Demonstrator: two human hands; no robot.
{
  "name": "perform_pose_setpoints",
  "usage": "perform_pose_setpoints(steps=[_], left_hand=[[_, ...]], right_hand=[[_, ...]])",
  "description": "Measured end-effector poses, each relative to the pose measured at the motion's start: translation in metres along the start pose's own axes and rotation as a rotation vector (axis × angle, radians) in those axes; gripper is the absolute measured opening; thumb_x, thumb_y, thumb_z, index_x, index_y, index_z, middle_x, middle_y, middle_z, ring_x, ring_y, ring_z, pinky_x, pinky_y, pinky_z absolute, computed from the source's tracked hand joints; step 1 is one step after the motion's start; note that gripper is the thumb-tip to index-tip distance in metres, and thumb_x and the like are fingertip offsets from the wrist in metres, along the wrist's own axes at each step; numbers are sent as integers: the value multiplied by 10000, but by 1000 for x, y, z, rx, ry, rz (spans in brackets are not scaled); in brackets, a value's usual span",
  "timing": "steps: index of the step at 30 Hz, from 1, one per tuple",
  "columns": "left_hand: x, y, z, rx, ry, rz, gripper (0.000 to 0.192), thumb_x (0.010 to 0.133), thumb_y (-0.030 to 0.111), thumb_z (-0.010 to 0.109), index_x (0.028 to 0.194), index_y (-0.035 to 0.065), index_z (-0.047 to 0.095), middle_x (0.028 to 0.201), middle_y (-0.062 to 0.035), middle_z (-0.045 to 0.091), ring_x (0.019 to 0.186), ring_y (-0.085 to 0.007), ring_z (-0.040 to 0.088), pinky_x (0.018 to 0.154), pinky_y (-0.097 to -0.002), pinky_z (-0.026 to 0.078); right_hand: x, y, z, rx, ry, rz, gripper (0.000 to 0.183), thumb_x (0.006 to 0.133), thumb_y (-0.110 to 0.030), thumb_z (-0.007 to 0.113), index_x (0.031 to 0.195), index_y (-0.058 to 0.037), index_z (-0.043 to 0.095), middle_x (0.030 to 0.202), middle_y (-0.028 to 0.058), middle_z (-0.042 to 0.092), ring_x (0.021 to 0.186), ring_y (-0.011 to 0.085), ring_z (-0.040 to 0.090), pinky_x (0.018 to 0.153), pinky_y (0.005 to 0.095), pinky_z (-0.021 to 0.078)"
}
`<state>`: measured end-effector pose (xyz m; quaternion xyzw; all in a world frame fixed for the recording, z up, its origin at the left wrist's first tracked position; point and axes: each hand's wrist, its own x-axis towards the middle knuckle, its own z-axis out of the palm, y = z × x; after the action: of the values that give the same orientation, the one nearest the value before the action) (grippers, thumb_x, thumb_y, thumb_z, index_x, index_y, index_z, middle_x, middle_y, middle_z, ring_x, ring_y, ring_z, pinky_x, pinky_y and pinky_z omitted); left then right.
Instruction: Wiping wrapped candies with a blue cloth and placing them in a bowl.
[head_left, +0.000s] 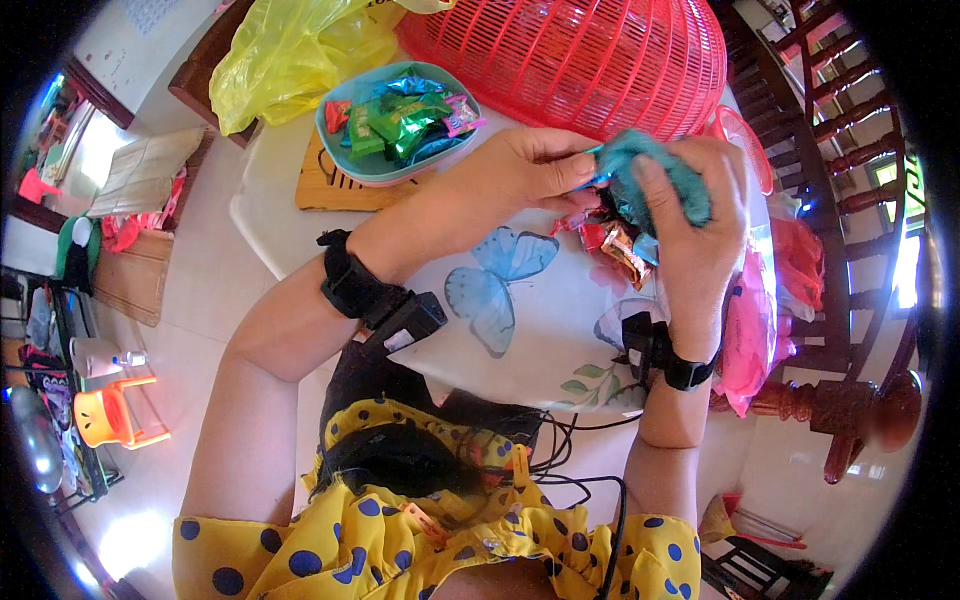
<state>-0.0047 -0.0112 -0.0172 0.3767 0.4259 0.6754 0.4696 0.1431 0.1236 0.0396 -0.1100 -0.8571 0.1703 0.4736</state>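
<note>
My right hand (709, 202) grips a bunched teal cloth (664, 184) over the right part of the table. Close beside it, my left hand (555, 169) pinches a small shiny blue piece (600, 171), perhaps a candy wrapper, at the cloth's edge. Its far end is hidden by the cloth. Just below the cloth lie several wrapped candies (624, 251) in red, brown and blue foil, some partly covered. Farther left, a light blue plastic bowl (341, 166) holds green, blue, red and pink wrapped candies (405, 116), and stands on a slatted wooden board (319, 187).
A red plastic basket cover (592, 60) stands at the table's far side, next to a yellow plastic bag (300, 67). Pink plastic packaging (750, 330) hangs at the right edge. Butterflies pattern the white tabletop (420, 300). Black cables (555, 457) hang near my lap. A wooden railing (862, 195) runs at right.
</note>
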Motion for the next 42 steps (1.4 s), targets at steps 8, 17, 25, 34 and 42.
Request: perform_pose_setpoints(steps=[8, 17, 25, 34, 42], left_hand=[[-4, 3, 6, 92, -51, -38, 404, 1046, 314, 597, 1329, 25, 616, 1189, -53, 688, 1062, -177, 698, 932, -312, 577], [0, 1, -1, -253, 27, -59, 403, 1069, 330, 539, 1270, -12, 611, 1187, -114, 692, 1067, -215, 710, 932, -354, 601], [-2, 3, -2, -426, -19, -90, 348, 1073, 271, 525, 1278, 3, 606, 1171, -108, 697, 1026, -203, 716, 887, -353, 614], [4, -5, -5, -422, -19, 8, 316, 1070, 234, 530, 1283, 9, 596, 1214, -82, 675, 1100, -169, 663, 992, -356, 549], [4, -6, -7, -394, -32, -42, 338, 1062, 244, 552, 1300, 8, 587, 1186, -65, 681, 1118, -170, 653, 1022, -354, 528]], right_hand=[[-2, 7, 2, -104, -145, 61, 222, 799, -213, 839, 892, -70, 698, 898, 89, 642, 830, 312, 627, 791, 422, 449], [-3, 1, 4, -151, -43, -125, 223, 787, -191, 843, 921, -86, 699, 919, 65, 643, 875, 289, 631, 816, 416, 438], [-2, -4, 2, -223, -204, -214, 210, 772, -165, 839, 914, -98, 699, 949, 60, 638, 913, 275, 623, 845, 422, 413], [-4, -3, 0, -112, -347, -328, 242, 690, -152, 840, 897, -138, 716, 972, 29, 619, 910, 244, 625, 860, 415, 383], [-2, -7, -4, -176, -414, -376, 202, 697, -143, 827, 864, -134, 715, 940, 22, 622, 859, 256, 628, 865, 419, 397]])
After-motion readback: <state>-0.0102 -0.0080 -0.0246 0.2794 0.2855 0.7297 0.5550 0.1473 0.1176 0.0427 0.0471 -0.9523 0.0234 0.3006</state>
